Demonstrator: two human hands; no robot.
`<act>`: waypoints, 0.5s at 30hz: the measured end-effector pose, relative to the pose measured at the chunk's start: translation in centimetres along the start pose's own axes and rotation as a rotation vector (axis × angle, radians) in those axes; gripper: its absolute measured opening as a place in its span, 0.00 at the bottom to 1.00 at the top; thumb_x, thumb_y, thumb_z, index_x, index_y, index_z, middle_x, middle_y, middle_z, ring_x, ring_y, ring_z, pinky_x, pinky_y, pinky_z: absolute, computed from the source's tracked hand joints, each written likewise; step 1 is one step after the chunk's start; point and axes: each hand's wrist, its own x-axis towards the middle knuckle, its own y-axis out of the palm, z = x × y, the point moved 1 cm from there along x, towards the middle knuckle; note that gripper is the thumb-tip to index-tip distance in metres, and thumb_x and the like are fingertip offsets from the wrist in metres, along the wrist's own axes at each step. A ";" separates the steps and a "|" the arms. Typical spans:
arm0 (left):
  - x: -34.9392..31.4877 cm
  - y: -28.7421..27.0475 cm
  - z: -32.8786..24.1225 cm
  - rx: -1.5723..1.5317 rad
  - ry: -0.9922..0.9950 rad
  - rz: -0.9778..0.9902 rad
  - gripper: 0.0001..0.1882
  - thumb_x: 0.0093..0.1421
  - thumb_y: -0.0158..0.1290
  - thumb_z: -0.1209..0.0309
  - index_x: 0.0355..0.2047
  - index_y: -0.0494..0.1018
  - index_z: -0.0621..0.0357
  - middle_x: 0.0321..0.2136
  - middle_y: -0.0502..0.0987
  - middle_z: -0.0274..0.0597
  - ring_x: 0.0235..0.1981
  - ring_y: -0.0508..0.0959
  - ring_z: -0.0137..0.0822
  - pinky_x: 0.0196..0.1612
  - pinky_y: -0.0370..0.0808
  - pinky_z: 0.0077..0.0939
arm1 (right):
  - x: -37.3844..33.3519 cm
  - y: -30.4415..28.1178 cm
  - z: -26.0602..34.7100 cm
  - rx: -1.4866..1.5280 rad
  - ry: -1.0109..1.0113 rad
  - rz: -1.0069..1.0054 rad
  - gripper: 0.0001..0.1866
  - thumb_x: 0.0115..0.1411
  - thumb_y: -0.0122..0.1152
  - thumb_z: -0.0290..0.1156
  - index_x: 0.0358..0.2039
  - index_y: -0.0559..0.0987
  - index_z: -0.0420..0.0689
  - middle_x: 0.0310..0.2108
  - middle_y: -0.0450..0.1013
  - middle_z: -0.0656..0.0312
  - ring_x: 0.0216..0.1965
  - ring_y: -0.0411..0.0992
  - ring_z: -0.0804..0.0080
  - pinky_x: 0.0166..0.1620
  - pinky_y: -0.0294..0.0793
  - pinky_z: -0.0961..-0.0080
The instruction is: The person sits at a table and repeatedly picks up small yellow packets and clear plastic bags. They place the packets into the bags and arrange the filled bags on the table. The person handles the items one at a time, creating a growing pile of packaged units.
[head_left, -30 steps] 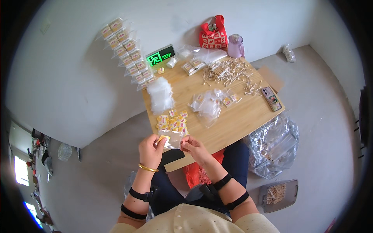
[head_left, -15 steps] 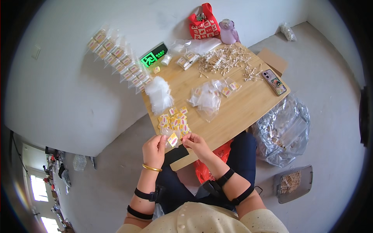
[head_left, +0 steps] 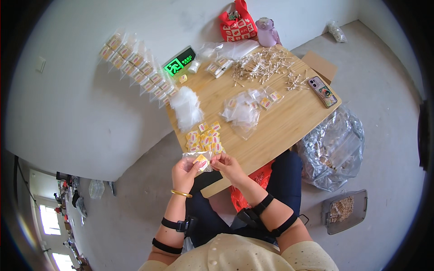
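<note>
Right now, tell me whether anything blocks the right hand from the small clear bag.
Nothing visible does: the right hand has its fingertips at the right edge of the clear bag. The left hand holds its left side, and the pile of yellow-and-white cards lies beyond it, not between.

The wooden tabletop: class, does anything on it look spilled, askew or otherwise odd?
Yes: white-tipped, tan-stick cotton swabs lie crisscrossed in a loose heap toward the far right, some straggling near the patterned rectangular phone, as if spilled.
</note>
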 end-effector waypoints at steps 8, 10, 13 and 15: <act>-0.1 -0.7 2.6 -0.163 -0.173 -0.064 0.09 0.58 0.60 0.69 0.28 0.75 0.61 0.23 0.77 0.34 0.21 0.72 0.21 0.23 0.66 0.14 | -0.2 0.1 0.3 0.092 0.156 0.006 0.06 0.63 0.58 0.31 0.38 0.76 0.44 0.34 0.74 0.71 0.35 0.71 0.84 0.43 0.70 0.85; -0.3 -0.5 2.8 -0.206 -0.150 -0.072 0.09 0.58 0.60 0.68 0.28 0.75 0.61 0.22 0.77 0.34 0.19 0.71 0.20 0.22 0.66 0.14 | -0.2 0.1 0.5 0.078 0.193 0.003 0.06 0.63 0.58 0.32 0.38 0.77 0.44 0.34 0.74 0.71 0.35 0.71 0.84 0.43 0.70 0.84; -0.7 -0.3 3.2 -0.241 -0.127 -0.078 0.09 0.58 0.61 0.68 0.29 0.75 0.61 0.22 0.77 0.35 0.19 0.72 0.20 0.21 0.65 0.13 | -0.2 0.2 0.8 0.047 0.202 0.004 0.06 0.63 0.59 0.32 0.37 0.77 0.45 0.34 0.75 0.71 0.35 0.71 0.84 0.43 0.70 0.84; -0.9 -0.2 3.2 -0.228 -0.103 -0.095 0.09 0.58 0.61 0.68 0.29 0.75 0.62 0.23 0.78 0.36 0.20 0.73 0.20 0.21 0.66 0.13 | -0.2 0.3 0.7 0.007 0.178 0.014 0.06 0.62 0.59 0.31 0.37 0.77 0.45 0.34 0.75 0.70 0.35 0.71 0.83 0.44 0.70 0.83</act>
